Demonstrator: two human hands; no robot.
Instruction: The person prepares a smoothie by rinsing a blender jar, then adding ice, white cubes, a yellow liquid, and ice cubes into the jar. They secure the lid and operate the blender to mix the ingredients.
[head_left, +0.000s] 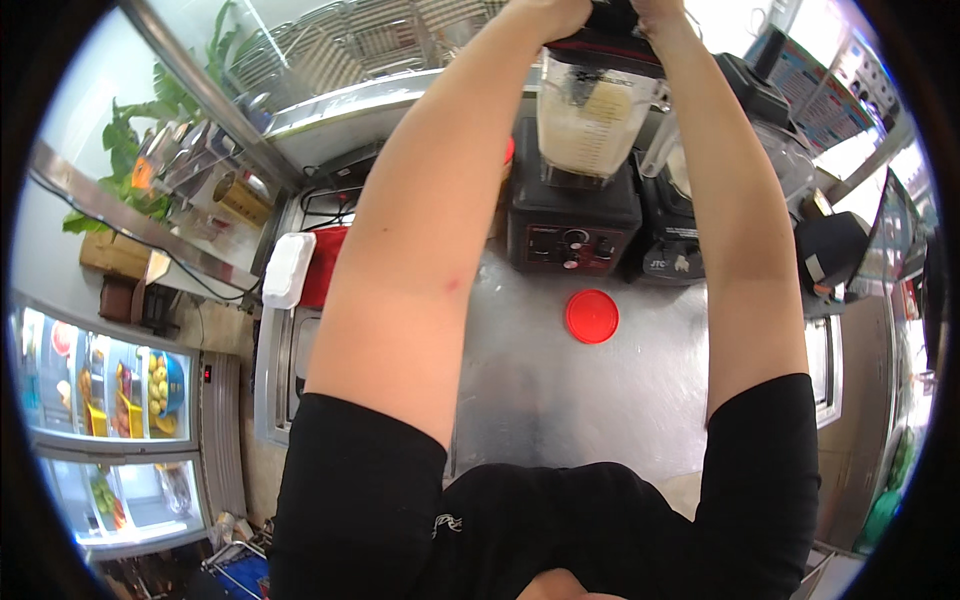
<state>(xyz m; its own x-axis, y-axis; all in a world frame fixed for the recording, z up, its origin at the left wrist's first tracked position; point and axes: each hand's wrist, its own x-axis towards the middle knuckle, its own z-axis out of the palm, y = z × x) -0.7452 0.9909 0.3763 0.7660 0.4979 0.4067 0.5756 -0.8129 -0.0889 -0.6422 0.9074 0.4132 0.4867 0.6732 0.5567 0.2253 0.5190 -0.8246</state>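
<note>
Both my arms reach forward to the top edge of the view. My left hand (559, 16) is at the left side of the blender's black lid (611, 26), and my right hand (660, 10) is at its right side; the fingers of both are cut off or hidden. Below the lid, the clear blender jar (592, 124) stands upright on a black motor base (574, 217) with knobs. Pale, creamy contents coat or fill the jar. A round red plastic lid (592, 316) lies flat on the steel counter in front of the base.
A second blender (667, 251) stands close on the right. The stainless steel counter (525, 390) spans the space before me. To the left are a white container (289, 270), a red cloth-like item (322, 266) and cables. A glass-door fridge (112, 446) with fruit is farther left.
</note>
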